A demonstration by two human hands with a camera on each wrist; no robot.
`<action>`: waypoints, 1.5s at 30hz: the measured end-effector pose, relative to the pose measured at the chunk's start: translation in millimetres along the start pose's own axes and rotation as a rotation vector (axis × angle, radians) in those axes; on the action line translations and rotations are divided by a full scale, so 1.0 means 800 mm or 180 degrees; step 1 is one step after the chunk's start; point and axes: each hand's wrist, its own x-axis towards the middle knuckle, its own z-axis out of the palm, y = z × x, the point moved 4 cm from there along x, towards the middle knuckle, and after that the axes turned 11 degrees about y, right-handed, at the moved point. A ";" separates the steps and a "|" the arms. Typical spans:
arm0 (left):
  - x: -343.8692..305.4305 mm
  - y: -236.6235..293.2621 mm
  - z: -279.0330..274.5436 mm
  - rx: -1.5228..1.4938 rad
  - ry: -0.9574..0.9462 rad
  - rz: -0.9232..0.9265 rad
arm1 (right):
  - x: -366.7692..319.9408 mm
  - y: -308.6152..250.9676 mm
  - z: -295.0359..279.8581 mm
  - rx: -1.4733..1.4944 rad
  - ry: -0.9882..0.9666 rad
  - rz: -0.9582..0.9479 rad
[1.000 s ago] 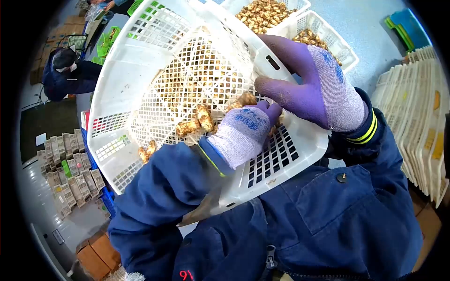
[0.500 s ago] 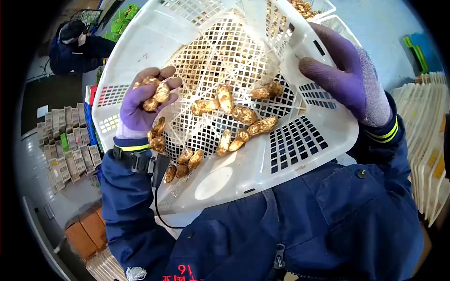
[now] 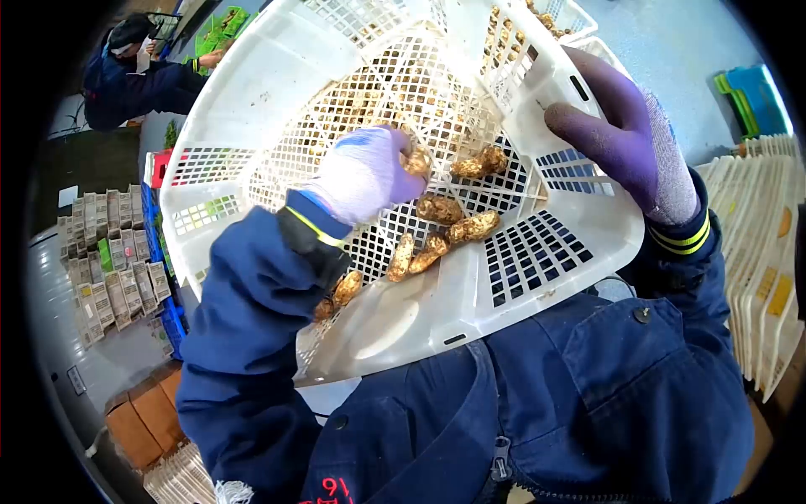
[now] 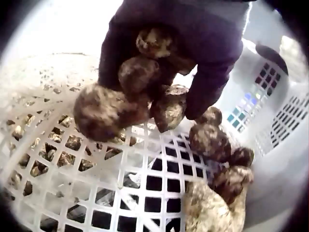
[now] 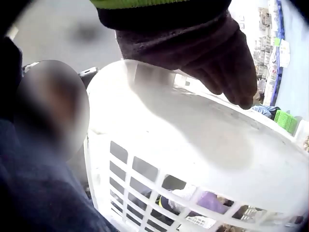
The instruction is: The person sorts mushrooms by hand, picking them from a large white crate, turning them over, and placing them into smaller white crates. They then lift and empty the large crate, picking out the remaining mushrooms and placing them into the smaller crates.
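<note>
A tilted white slatted basket (image 3: 395, 328) holds loose brown peanut-shaped pieces (image 3: 474, 227). Over its middle, my gloved left hand (image 3: 365, 172) grips pieces (image 3: 417, 162), palm down. In the left wrist view, several pieces (image 4: 104, 113) are held between the fingers and thumb of that hand (image 4: 178, 43), with others (image 4: 207, 208) lying on the slats below. At the basket's right rim, my gloved right hand (image 3: 617, 134) grips the edge, thumb inside and fingers behind it. The right wrist view has this hand (image 5: 198, 58) over the rim of the basket (image 5: 193, 130).
More brown pieces fill another white basket (image 3: 575, 17) behind. Stacked white trays (image 3: 756, 252) stand at the right, near a blue bin (image 3: 756, 97). At the upper left, another person (image 3: 130, 80) reaches toward green baskets (image 3: 218, 29). Cardboard boxes (image 3: 143, 416) sit at lower left.
My left hand went from the middle to the basket's left side, palm up with pieces, then back to the middle. The basket and right hand shifted right and down, mostly in the first half second.
</note>
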 end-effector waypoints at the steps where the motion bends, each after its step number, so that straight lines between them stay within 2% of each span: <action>1: -0.001 -0.008 -0.014 -0.0409 0.0101 0.0030 | 0.001 -0.001 -0.001 -0.0044 0.0038 0.0012; 2: -0.003 -0.023 -0.029 -0.1680 -0.0093 -0.0285 | 0.003 -0.002 -0.001 -0.0034 0.0025 -0.0001; 4: -0.004 -0.069 -0.063 -0.3301 0.0208 -0.0296 | 0.003 -0.003 -0.002 -0.0013 0.0004 -0.0039; 6: -0.023 -0.098 -0.079 -0.3586 0.0098 -0.0462 | 0.005 -0.002 -0.004 -0.0078 -0.0002 -0.0120; 7: -0.028 -0.121 -0.076 -0.3340 0.0026 -0.0484 | 0.005 -0.005 -0.004 -0.0144 -0.0007 -0.0150; 8: -0.041 -0.121 -0.071 -0.2789 0.0248 -0.0715 | 0.005 -0.007 -0.004 -0.0214 -0.0015 -0.0169; 10: -0.059 -0.077 -0.057 -0.2297 0.0071 -0.0883 | 0.007 -0.003 -0.003 -0.0114 0.0009 -0.0171; 12: -0.069 -0.050 -0.043 -0.1467 0.0294 -0.0407 | 0.009 -0.001 -0.002 -0.0075 0.0020 -0.0174; 14: -0.070 -0.033 -0.035 -0.0942 0.0184 -0.0377 | 0.011 -0.003 -0.001 -0.0082 0.0042 -0.0204; 16: -0.068 -0.031 -0.031 -0.0872 0.0187 -0.0314 | 0.011 -0.007 -0.001 -0.0014 -0.0043 -0.0103; 17: -0.067 -0.030 -0.033 -0.1333 0.0108 -0.0433 | 0.011 -0.008 -0.001 0.0022 -0.0084 -0.0044; 20: -0.056 -0.028 -0.048 -0.2532 0.0227 -0.0732 | 0.017 -0.013 -0.008 -0.0604 -0.0025 -0.0500; 21: -0.053 -0.029 -0.049 -0.3182 0.0294 -0.0809 | 0.018 -0.015 -0.007 -0.0468 0.0007 -0.0371; 22: -0.047 -0.026 -0.058 -0.3657 0.0230 -0.0691 | 0.018 -0.010 -0.009 -0.0266 -0.0035 -0.0242; 24: -0.035 -0.010 -0.082 -0.4328 0.0668 -0.0412 | 0.021 -0.009 -0.014 -0.0638 0.0006 -0.0338; 25: -0.026 -0.003 -0.097 -0.4569 0.0895 -0.0368 | 0.021 -0.009 -0.012 -0.0290 -0.0125 -0.0332; 26: -0.014 0.002 -0.116 -0.4827 0.1125 -0.0315 | 0.021 -0.010 -0.012 -0.0382 -0.0063 -0.0369; 27: 0.003 0.004 -0.135 -0.5092 0.1139 -0.0212 | 0.018 -0.017 -0.013 -0.0211 -0.0212 -0.0311; 28: 0.022 0.010 -0.159 -0.5165 0.0997 0.0073 | 0.019 -0.023 -0.016 -0.0025 -0.0374 -0.0235; 29: 0.040 0.018 -0.174 -0.5182 0.1224 0.0243 | 0.027 -0.036 -0.027 0.0394 -0.0651 0.0170; 30: 0.060 0.025 -0.189 -0.5194 0.1457 0.0405 | 0.025 -0.043 -0.028 0.0321 -0.0585 0.0070; 32: 0.119 0.037 -0.217 -0.4885 0.1317 0.1315 | 0.025 -0.055 -0.032 0.0092 -0.0456 -0.0093; 33: 0.142 0.050 -0.228 -0.2957 0.2335 0.1857 | 0.024 -0.058 -0.033 0.0062 -0.0409 -0.0066; 34: 0.184 0.064 -0.238 -0.4907 0.1104 0.1533 | 0.024 -0.059 -0.034 -0.0027 -0.0413 -0.0234; 37: 0.273 0.046 -0.239 -0.2756 0.2294 0.1535 | 0.024 -0.055 -0.036 -0.0147 -0.0355 -0.0626; 38: 0.269 0.044 -0.239 -0.3571 0.2149 0.0622 | 0.030 -0.043 -0.032 -0.0033 -0.0408 -0.0519; 40: 0.227 0.043 -0.256 -0.2930 0.2164 0.0884 | 0.037 -0.031 -0.028 0.0063 -0.0452 -0.0386; 42: 0.165 0.022 -0.275 -0.2242 0.2233 0.1042 | 0.031 -0.041 -0.028 -0.0251 -0.0297 -0.0355; 43: 0.126 0.003 -0.289 -0.1168 0.2434 0.1517 | 0.025 -0.050 -0.022 -0.0377 -0.0242 -0.0309; 44: 0.085 -0.015 -0.298 -0.0055 0.2517 0.1948 | 0.030 -0.022 -0.022 -0.0378 -0.0169 -0.0266; 45: 0.050 -0.033 -0.304 0.0111 0.2575 0.1603 | 0.031 -0.014 -0.019 -0.0179 -0.0233 -0.0225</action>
